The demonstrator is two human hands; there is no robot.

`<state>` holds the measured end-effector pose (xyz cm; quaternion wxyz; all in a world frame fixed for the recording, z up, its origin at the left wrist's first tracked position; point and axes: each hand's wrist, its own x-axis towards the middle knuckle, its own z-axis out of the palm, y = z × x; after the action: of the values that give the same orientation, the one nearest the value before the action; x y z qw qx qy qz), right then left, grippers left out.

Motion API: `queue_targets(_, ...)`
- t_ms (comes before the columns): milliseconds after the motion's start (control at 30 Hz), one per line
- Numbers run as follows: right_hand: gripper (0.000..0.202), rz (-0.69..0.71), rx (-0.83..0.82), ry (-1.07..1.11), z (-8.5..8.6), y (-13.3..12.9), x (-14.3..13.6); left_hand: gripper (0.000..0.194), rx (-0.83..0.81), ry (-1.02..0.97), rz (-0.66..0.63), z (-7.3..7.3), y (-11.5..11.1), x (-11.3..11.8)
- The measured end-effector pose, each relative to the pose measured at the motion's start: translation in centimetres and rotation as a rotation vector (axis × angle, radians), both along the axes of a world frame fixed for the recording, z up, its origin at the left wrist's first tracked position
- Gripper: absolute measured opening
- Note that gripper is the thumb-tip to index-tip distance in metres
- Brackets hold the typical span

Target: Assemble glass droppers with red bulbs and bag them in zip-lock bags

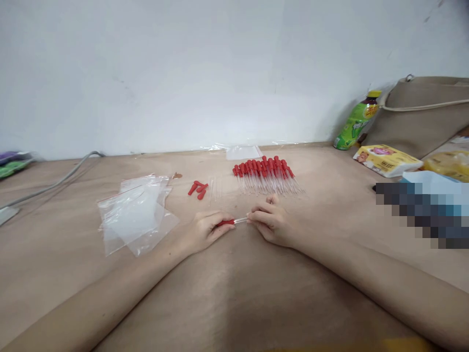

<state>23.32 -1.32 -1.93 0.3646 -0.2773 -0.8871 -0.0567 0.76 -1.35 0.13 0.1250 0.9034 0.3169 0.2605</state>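
Observation:
Between my two hands, low over the brown surface, a red rubber bulb (226, 222) sits on the end of a clear thin tube (241, 220). My left hand (208, 229) pinches the bulb between thumb and fingers. The tube's other end is in the closed fingers of my right hand (269, 221). Several loose red bulbs (202, 189) lie beyond my left hand, with a few clear tubes (216, 188) beside them. Past my right hand lies a pile of red-capped droppers (264, 171), their clear tips toward me.
Clear zip bags (134, 210) overlap at left, near a grey cable (58, 182). Another bag (244, 152) lies by the wall. At right are a green bottle (357, 122), a yellow tissue pack (387, 160), a beige bag (421, 117) and a blurred dark object (414, 210).

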Motion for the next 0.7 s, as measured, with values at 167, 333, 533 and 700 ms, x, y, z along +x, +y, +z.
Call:
queue_targets(167,0.021,-0.007,0.024,-0.088,0.4,-0.6,-0.4,0.016,0.030,0.000,-0.025,0.0,0.0,0.1)
queue_targets(333,0.023,-0.008,-0.003,-0.124,0.4,-0.6,-0.9,0.018,0.042,0.010,-0.063,0.0,0.0,0.2)
queue_targets(533,0.026,-0.014,-0.050,-0.112,0.0,-0.3,-1.1,0.018,0.100,0.036,-0.069,0.0,0.0,0.3)
queue_targets(700,0.029,-0.077,-0.079,-0.179,1.3,-0.4,-1.2,0.018,0.107,-0.013,-0.032,-0.2,0.5,0.6)
